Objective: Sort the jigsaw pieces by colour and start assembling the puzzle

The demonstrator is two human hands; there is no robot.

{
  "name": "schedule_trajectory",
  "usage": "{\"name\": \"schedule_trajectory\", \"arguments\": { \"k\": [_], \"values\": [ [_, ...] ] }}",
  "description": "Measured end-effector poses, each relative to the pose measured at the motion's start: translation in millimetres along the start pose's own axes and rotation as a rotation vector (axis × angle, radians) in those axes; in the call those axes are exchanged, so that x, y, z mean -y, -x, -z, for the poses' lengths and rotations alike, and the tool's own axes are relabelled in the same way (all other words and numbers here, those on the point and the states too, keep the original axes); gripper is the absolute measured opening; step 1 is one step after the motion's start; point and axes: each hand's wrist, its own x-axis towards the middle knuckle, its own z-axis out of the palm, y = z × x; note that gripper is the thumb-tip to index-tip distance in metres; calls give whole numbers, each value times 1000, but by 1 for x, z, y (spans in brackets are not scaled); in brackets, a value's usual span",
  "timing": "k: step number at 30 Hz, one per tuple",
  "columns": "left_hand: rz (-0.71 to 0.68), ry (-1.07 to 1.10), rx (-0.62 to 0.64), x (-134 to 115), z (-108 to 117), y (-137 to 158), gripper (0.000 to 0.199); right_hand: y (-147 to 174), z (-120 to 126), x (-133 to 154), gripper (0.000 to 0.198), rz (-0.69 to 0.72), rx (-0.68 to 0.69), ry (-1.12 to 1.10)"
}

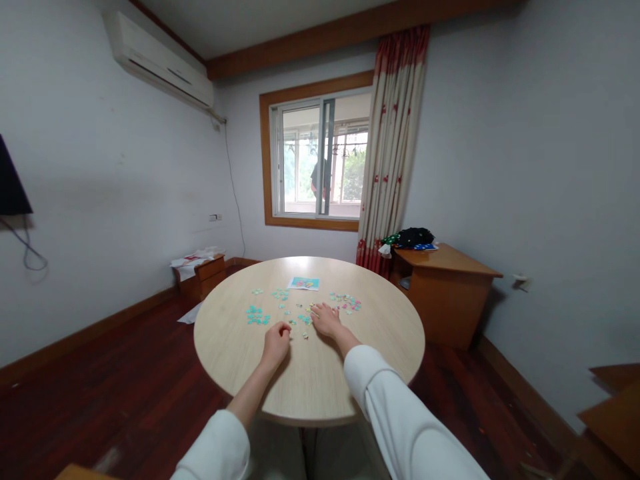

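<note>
Head view: our right hand [327,320] spreads beside the central pieces [305,319]; our left hand [277,345] curls at their eight o'clock, contents unclear. A careless right-hand sweep could mix them into the pile [355,305] at two o'clock.

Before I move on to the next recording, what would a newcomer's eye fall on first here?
Probably the pale round table in the middle, where the left hand is curled and the right hand reaches among small colourful pieces. Next, perhaps, the bright window beyond the table, with a red-and-cream curtain hanging at the right of the window in the picture.
</note>
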Motion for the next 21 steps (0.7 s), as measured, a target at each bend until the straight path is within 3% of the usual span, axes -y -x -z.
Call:
{"name": "schedule_trajectory", "arguments": {
  "k": [6,11,21],
  "values": [
    [47,6,-18,-1,0,-1,18,-13,2,12,36,48,-20,63],
    [62,21,-20,1,-1,0,19,-28,3,21,35,-27,-87,110],
    [102,24,-9,1,-1,-1,19,-36,-8,25,23,-82,-80,208]
  ]
}}
